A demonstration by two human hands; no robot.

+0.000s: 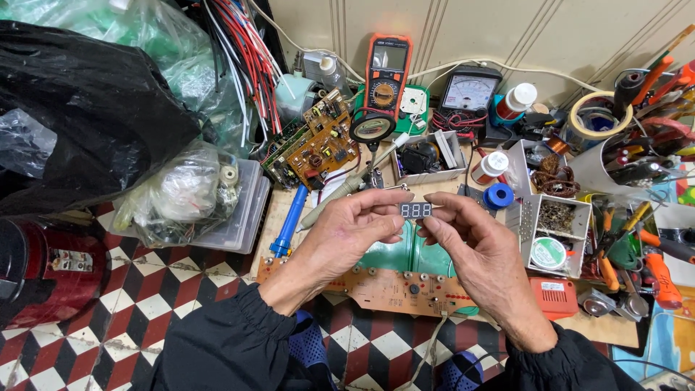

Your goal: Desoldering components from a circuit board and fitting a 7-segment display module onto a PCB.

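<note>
Between both hands (416,235) | small display module (415,210) (edges hidden by fingertips)

The floor (137,304) is laid with tiles in a red, black and white cube pattern (worn and scuffed in places). A low wooden counter (601,327) is set on it against a cream panelled wall (507,29) marked by vertical grooves. Even, soft light is cast across the scene, with few hard shadows. No window is seen.
</note>
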